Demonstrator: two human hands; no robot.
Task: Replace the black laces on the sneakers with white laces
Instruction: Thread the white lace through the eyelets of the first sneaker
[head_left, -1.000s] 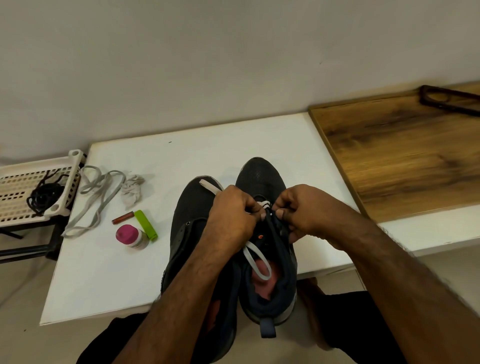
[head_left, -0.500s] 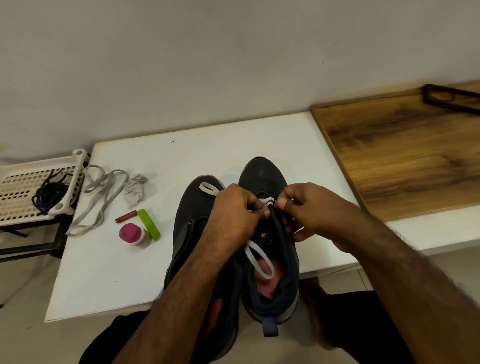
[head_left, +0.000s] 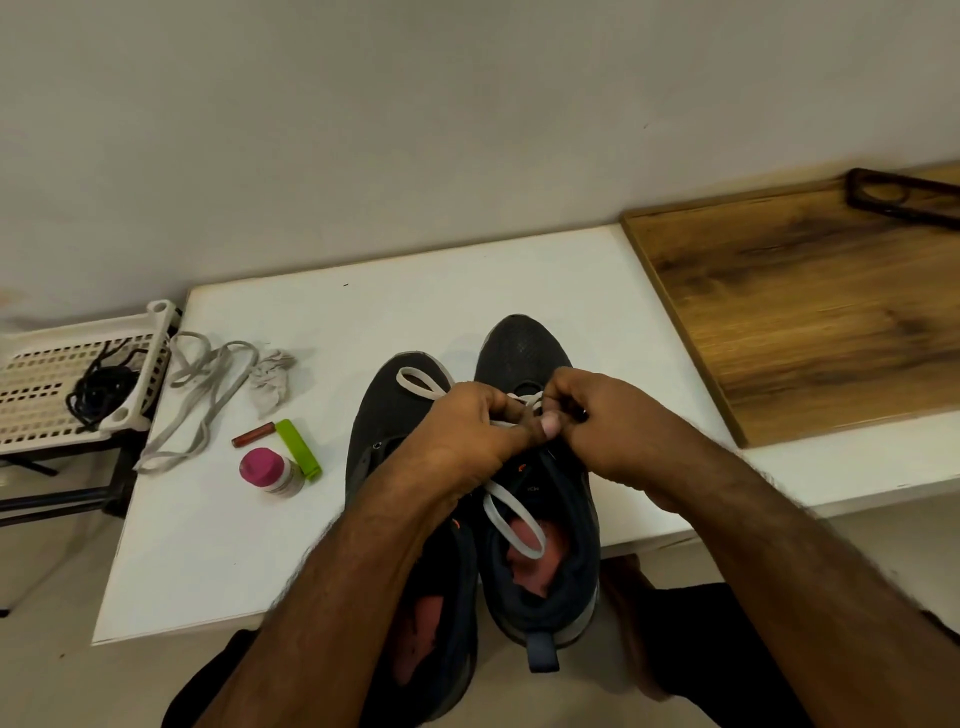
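White flat lace (head_left: 511, 512): soft, limp, light; likely slips through eyelets easily, best pinched near its tip. Threaded in right-hand sneaker (head_left: 537, 499), table (head_left: 363, 312) centre, slack loops trailing to 6 and 10 o'clock. Left hand (head_left: 467, 431) and right hand (head_left: 597, 421): both curled tight, pinching the lace at the upper eyelets; exact fingertip contact partly hidden. Second sneaker (head_left: 387, 410): touching the first at its 9 o'clock. Spare grey-white lace (head_left: 200, 400), crumpled rag (head_left: 270, 376), pink-capped bottle (head_left: 270, 470), green clip (head_left: 298, 454): 9 o'clock, well apart, no obstruction. Black laces (head_left: 101, 389): in white rack (head_left: 31, 395), far 9 o'clock.
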